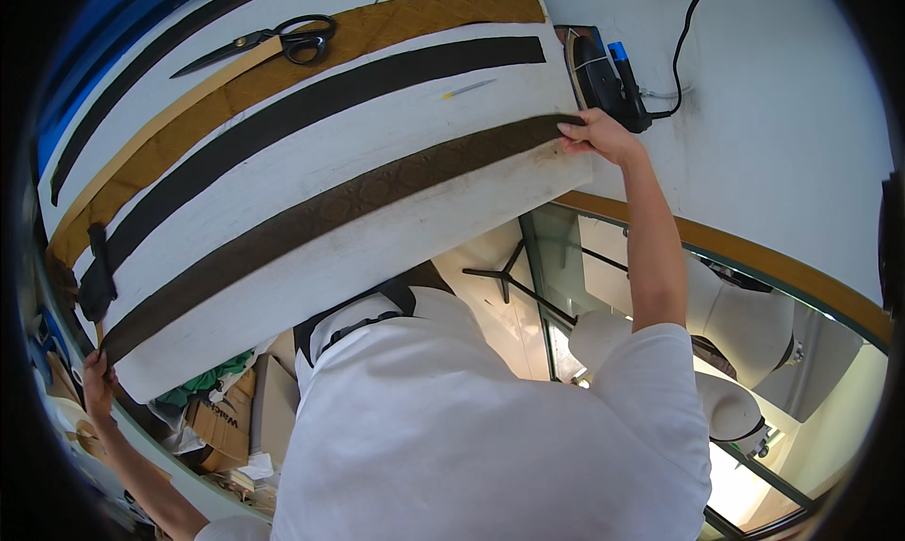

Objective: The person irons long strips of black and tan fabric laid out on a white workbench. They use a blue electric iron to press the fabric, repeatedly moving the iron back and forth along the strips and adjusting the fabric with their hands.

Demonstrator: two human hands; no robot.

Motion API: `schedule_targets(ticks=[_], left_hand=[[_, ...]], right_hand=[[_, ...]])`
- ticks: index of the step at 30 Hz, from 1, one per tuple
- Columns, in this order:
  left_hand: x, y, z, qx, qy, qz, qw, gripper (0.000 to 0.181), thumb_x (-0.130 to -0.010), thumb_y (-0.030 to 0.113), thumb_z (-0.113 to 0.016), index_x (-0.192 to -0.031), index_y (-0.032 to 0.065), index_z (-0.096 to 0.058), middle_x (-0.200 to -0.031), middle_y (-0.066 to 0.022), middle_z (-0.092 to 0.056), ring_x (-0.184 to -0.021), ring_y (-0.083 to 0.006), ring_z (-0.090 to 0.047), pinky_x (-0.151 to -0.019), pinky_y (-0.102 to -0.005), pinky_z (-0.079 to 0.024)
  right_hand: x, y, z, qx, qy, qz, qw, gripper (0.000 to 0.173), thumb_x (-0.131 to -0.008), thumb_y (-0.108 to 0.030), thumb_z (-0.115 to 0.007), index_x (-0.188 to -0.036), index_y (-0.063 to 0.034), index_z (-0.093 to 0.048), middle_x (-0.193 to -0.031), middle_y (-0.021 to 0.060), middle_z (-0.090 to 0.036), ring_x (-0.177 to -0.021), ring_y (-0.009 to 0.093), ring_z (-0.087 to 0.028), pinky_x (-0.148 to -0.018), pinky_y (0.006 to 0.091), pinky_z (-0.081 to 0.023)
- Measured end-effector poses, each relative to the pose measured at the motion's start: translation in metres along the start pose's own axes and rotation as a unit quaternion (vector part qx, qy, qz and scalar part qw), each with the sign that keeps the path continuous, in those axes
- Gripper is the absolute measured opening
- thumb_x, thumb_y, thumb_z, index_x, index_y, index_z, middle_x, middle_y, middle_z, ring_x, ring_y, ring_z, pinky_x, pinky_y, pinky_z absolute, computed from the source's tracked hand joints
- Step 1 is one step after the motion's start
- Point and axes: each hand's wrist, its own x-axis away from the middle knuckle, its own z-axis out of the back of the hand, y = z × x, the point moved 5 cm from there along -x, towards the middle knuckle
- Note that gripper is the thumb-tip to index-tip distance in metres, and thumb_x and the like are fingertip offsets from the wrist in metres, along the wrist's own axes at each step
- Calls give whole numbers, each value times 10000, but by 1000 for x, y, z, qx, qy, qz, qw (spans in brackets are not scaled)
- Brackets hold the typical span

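A long dark brown patterned strip of fabric [353, 198] stretches across the white work table [396, 238]. Its left end is between the fingers of my left hand [98, 385] at the table's left edge. My right hand [599, 137] pinches the other end, close to a clothes iron [601, 71]. Farther back lies a black strip [318, 88], with a pen or marking pencil [469, 89] between the two strips. Beyond it is a mustard quilted fabric strip [417, 19], overlapped by a tan strip [191, 106] and black-handled scissors [272, 40].
A thin black strip [141, 60] lies along the far side. A small black cloth item [97, 279] is near the left edge. The iron's cord [684, 43] runs up at the right. Below are a cardboard box [225, 421] and a glass panel with wooden edge [771, 252].
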Motion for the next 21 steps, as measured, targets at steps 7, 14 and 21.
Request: schedule_targets(ticks=[7, 14, 21], left_hand=[[-37, -46, -36, -117, 99, -41, 987, 228, -1031, 154, -601, -812, 97, -629, -588, 49, -491, -469, -54, -381, -449, -254, -307], [-47, -69, -39, -186, 165, -39, 968, 171, -1016, 126, -605, -891, 53, -696, -650, 33, -531, -556, -56, -420, -527, -273, -316], [-58, -88, -6, -299, 192, -58, 933, 249, -1020, 191, -585, -1021, -24, -709, -631, -23, -549, -519, -101, -445, -479, -325, -339]], right_hand=[[-30, 28, -6, 14, 117, 22, 993, 177, -954, -174, -739, -1013, -6, -742, -825, 30, -708, -738, 83, -670, -672, 221, -572], [-42, 45, -5, 33, 195, 86, 977, 177, -930, -158, -760, -998, 5, -746, -792, 2, -687, -672, 67, -612, -611, 220, -503], [-50, 38, -6, 86, 292, 168, 938, 215, -860, -152, -822, -971, 14, -744, -791, 0, -699, -672, 71, -600, -602, 259, -480]])
